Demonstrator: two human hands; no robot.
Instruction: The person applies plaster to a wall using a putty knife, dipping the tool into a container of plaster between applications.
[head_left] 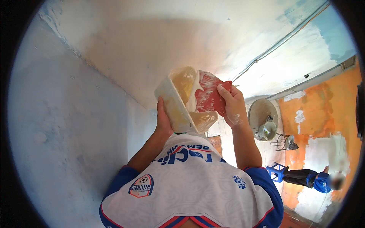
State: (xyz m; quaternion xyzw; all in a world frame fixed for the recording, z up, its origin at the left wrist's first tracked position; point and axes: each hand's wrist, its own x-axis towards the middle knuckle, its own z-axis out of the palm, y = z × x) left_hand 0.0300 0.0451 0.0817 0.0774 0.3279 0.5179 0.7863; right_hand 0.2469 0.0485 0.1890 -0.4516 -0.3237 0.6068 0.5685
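My left hand (pixel 163 118) grips the side of a pale plastic tub (pixel 172 104), which is tilted in front of my chest. Putty smears and yellowish patches cover its inside. In my right hand (pixel 234 106) is a red plastic putty spreader (pixel 213 93), pinched between thumb and fingers. White putty streaks its face, and a thick lump of putty (pixel 194 95) lies along its edge at the tub's mouth. Dried white specks show on the right hand. The fingers of my left hand are mostly hidden behind the tub.
Pale, patchy plastered surfaces (pixel 125 49) lie ahead and to the left. At right are a cable (pixel 262 57), a round table (pixel 258 114) with a bowl (pixel 267 130), and a small stool (pixel 280 142). A person in blue (pixel 321 182) is near a blue stool (pixel 276 172) and an orange wall (pixel 319 117).
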